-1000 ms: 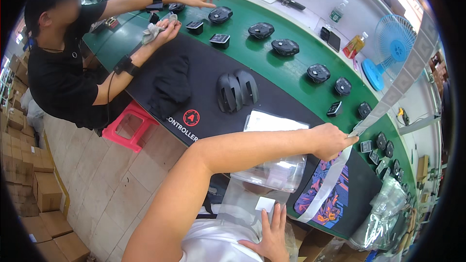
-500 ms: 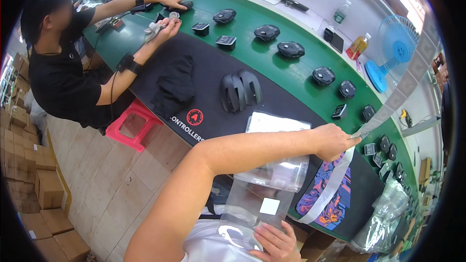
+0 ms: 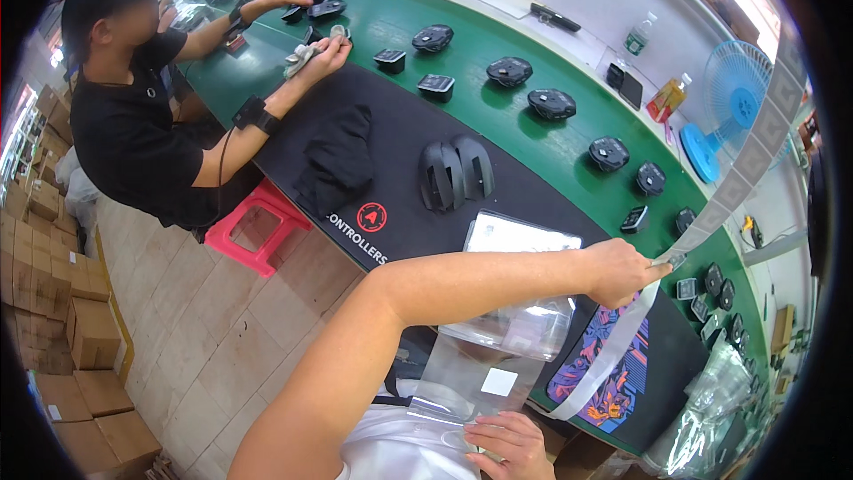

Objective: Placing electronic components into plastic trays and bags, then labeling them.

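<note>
My left hand (image 3: pixel 619 270) reaches across to the right, its fingers pinched on a long pale label strip (image 3: pixel 613 363). The strip hangs from the upper right, carries grey square marks on its upper part, and trails down past my hand. Close to my body, my right hand (image 3: pixel 513 451) holds the edge of a clear plastic bag (image 3: pixel 449 382). A white square label (image 3: pixel 499 381) sits on the bag. Beyond it, partly hidden by my left forearm, lies a stack of clear plastic bags (image 3: pixel 506 329).
A colourful patterned mat (image 3: pixel 604 382) lies under the strip. Dark curved shells (image 3: pixel 455 173) and black cloth (image 3: pixel 338 156) rest on a black mat. Several black devices (image 3: pixel 552 105) stand on the green table. A blue fan (image 3: pixel 733 102) is at right; a co-worker (image 3: pixel 133 116) sits left.
The whole view has shifted slightly, so things appear farther right. My hands keep their holds on strip and bag. The co-worker's far hand has lifted a dark device off the table.
</note>
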Demonstrator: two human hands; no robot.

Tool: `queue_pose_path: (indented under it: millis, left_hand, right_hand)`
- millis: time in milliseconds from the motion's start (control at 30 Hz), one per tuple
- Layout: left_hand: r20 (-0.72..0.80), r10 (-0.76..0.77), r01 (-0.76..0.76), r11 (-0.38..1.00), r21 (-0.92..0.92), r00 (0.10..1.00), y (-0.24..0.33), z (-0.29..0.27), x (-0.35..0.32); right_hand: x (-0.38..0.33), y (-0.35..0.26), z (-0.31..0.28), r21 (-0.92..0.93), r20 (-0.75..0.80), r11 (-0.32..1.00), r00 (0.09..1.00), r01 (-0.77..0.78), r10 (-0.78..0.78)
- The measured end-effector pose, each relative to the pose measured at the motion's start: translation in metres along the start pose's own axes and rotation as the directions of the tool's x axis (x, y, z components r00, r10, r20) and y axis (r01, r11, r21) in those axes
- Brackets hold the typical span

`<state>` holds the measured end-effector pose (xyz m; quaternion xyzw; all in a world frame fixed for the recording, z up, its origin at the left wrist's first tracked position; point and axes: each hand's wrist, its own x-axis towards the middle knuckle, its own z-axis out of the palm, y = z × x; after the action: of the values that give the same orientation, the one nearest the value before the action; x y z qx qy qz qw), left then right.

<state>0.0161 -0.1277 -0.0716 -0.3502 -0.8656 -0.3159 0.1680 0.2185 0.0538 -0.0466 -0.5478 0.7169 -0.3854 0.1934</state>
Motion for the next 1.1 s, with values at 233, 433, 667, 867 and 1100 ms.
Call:
queue_pose_path:
  millis: [233, 433, 667, 867, 1100]
  left_hand:
    - [-0.006, -0.003, 0.003, 1.000, 0.005, 1.000, -0.003, 0.001, 0.000]
    - [0.038, -0.033, 0.032, 0.999, 0.025, 0.999, 0.001, -0.001, 0.004]
    - [-0.003, -0.006, 0.006, 0.999, 0.035, 1.000, -0.007, 0.009, -0.001]
    - [-0.012, -0.081, 0.081, 0.997, 0.002, 0.997, -0.004, -0.009, -0.003]
    - [0.065, -0.036, 0.035, 0.999, 0.015, 0.997, -0.005, -0.002, -0.002]
  right_hand:
    - [0.000, 0.007, 0.007, 0.017, -0.071, 0.994, 0.992, 0.110, -0.109]
    - [-0.002, 0.002, 0.002, -0.098, 0.029, 0.967, 0.972, 0.237, -0.235]
    - [0.001, 0.027, -0.001, -0.216, -0.239, 0.921, 0.897, 0.324, -0.372]
    - [0.050, 0.017, 0.015, -0.193, -0.448, 0.916, 0.799, 0.350, -0.400]
    - [0.055, 0.030, 0.007, -0.089, -0.683, 0.995, 0.725, 0.031, -0.084]
